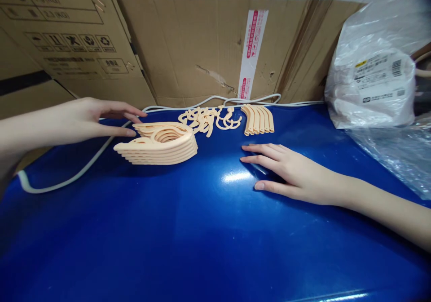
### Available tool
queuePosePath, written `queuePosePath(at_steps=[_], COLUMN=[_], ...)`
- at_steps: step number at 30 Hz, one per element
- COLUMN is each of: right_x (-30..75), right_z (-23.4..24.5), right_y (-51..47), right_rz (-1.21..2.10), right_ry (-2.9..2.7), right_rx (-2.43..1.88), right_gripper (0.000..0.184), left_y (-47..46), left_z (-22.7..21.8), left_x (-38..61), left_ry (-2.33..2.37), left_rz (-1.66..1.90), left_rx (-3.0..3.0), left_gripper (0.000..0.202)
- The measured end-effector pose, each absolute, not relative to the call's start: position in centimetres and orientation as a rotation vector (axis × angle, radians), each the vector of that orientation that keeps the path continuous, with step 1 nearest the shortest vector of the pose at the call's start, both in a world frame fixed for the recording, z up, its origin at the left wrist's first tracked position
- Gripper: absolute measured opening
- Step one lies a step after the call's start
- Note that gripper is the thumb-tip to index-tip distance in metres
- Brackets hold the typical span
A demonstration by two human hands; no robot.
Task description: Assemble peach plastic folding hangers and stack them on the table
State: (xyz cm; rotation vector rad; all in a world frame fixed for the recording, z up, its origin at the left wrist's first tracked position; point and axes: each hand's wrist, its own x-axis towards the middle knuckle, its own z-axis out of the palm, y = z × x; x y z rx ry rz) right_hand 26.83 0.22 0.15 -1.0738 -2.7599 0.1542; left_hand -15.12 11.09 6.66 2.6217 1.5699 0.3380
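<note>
A stack of beige plastic hanger pieces [161,151], curved and nested on each other, lies on the blue table left of centre. My left hand [97,118] is beside the stack's left end, fingers apart and nothing held; whether a fingertip touches the stack I cannot tell. Behind it is a loose heap of beige hooks [205,118]. To their right stands a row of several short curved beige arms [258,120], side by side. My right hand [286,169] rests low over the table in front of that row, fingers spread, holding nothing.
Cardboard boxes [202,46] wall off the back, and another printed box [67,37] stands at the left. A white cable [67,187] runs along the left and rear table edge. Clear plastic bags with a labelled white item [377,86] sit at the right rear of the blue table [202,234].
</note>
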Motion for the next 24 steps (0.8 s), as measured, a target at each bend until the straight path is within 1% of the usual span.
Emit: queuePosePath(at_steps=[11, 18, 24], right_x=[26.9, 26.9, 26.8], right_z=[0.2, 0.2, 0.1], right_y=[0.3, 0.3, 0.3], right_rz=[0.15, 0.134, 0.145], right_ry=[-2.76, -2.771, -2.762], right_rx=[-1.059, -1.059, -1.059], right_gripper=[0.054, 0.054, 0.054], left_y=[10.6, 10.1, 10.9], left_z=[6.6, 7.4, 7.4], left_x=[-14.4, -13.9, -15.3], left_ry=[1.675, 1.727, 1.763], left_rz=[0.332, 0.207, 0.231], left_rx=[2.486, 2.407, 2.361], left_gripper=[0.096, 0.098, 0.111])
